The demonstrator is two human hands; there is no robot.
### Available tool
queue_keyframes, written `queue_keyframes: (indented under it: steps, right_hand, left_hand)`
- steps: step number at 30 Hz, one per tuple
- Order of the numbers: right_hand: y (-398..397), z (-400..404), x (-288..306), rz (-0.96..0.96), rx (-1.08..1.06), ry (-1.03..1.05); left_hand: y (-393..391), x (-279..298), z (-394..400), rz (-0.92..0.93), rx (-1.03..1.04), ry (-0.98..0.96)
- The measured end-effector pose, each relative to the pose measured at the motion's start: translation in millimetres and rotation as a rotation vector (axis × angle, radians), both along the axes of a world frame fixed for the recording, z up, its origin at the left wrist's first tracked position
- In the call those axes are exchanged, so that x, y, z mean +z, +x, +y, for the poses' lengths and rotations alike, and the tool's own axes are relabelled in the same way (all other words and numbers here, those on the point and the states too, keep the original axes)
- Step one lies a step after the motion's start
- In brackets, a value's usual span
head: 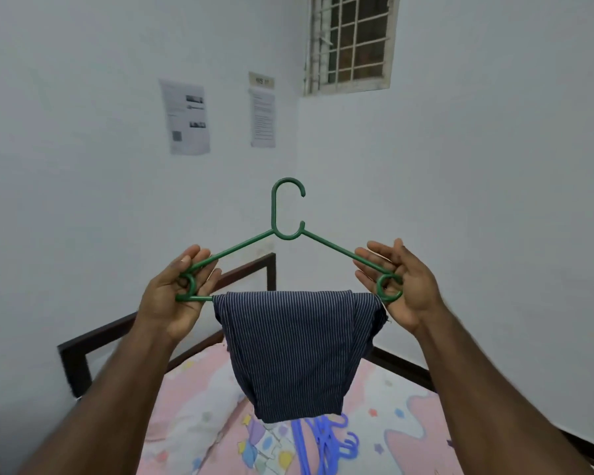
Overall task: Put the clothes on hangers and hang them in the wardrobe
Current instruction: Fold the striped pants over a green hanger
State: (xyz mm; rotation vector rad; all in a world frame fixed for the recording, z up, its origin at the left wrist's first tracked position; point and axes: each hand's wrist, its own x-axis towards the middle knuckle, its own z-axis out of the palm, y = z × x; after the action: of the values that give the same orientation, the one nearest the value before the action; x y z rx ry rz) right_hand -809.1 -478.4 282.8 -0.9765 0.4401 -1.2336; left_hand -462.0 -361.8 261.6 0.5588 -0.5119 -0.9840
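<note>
**Inspector:** While both arms are raised over the bed, the hanger is held level at chest height, hook upward and opening to the right. State of the left hand?

**Assistant:** Holding. Its fingers curl round the hanger's left end, at the small loop where shoulder bar meets bottom bar.

**Inspector:** And the right hand?

**Assistant:** Also holding. Fingers are fairly extended but wrapped about the right shoulder bar and loop, palm turned inward.

**Inspector:** Location of the garment?

**Assistant:** Draped over the bottom bar, between the two hands. Dark blue with fine white stripes, folded, hanging clear above the bed. Its right edge is bunched just beside the right palm; whether they touch, I cannot tell.

**Inspector:** Other items?

**Assistant:** Blue hangers lie on the patterned pink sheet below the garment. Dark bed frame against white walls. Two papers on the wall; a barred window upper right.
</note>
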Motion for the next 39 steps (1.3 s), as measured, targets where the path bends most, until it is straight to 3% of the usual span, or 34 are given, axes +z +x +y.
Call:
queue_keyframes:
  steps: [8,13,20,26,39]
  right_hand:
    - [50.6,4.6,-1.4,-0.027,0.228,0.005]
    - [80.0,16.8,-0.6,0.094,0.389,-0.168]
    - [143.4,56.7,-3.8,0.108,0.551,-0.342]
    - [201.0,131.5,6.9,-0.107,0.751,-0.193]
    - [307.0,394.3,40.5,-0.301,1.064,-0.180]
  left_hand:
    - [31.6,7.7,66.7,-0.010,0.098,0.009]
    - [26.9,13.1,129.4,-0.013,0.279,-0.001]
    - [17.3,13.7,240.3,-0.030,0.534,0.034]
    - [7.1,19.1,353.4,-0.052,0.760,0.032]
    - [-29.3,34.2,643.2,-0.006,1.125,-0.080]
